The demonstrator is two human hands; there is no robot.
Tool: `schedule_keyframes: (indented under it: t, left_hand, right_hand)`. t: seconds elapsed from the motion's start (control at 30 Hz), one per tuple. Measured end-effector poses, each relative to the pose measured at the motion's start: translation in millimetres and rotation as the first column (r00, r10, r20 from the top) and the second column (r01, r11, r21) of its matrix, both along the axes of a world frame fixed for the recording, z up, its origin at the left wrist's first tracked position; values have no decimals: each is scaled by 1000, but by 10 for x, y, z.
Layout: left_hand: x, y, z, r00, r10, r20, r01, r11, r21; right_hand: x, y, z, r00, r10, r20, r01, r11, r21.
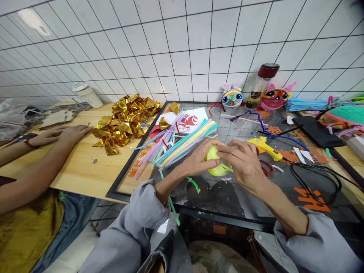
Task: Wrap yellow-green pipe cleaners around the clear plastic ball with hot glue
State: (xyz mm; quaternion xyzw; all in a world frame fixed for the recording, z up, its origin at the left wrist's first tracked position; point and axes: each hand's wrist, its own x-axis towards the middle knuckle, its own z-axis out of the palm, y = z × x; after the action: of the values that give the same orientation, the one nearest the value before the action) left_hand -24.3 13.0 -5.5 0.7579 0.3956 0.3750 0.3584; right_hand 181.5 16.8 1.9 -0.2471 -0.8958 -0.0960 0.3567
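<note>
Between my two hands is a round yellow coil of pipe cleaner (217, 170), held just above the dark glass board. My left hand (201, 156) grips its left side, thumb across the front. My right hand (241, 161) pinches the coil's right side, where a yellow strand comes off it; the fingertips are partly hidden. A yellow glue gun (265, 148) lies right beside my right hand. Close to my left hand lies a bundle of pastel pipe cleaners (187, 142). A short green piece of pipe cleaner (193, 184) rests below the coil.
Two decorated animal heads (232, 98) and a bottle (260, 85) stand by the tiled wall. Gold foil pieces (127, 117) are heaped at left, near another person's hands (68, 132). A phone (318, 131) and black cable (315, 182) lie at right.
</note>
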Motion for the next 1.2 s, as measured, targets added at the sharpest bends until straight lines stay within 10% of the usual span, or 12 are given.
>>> schedule_keyframes:
  t: [1.2]
  left_hand:
    - [4,-4,33,1000,-5,23,5,1000,-27]
  right_hand:
    - [39,-21,53,999,42,-29,-45,993,-114]
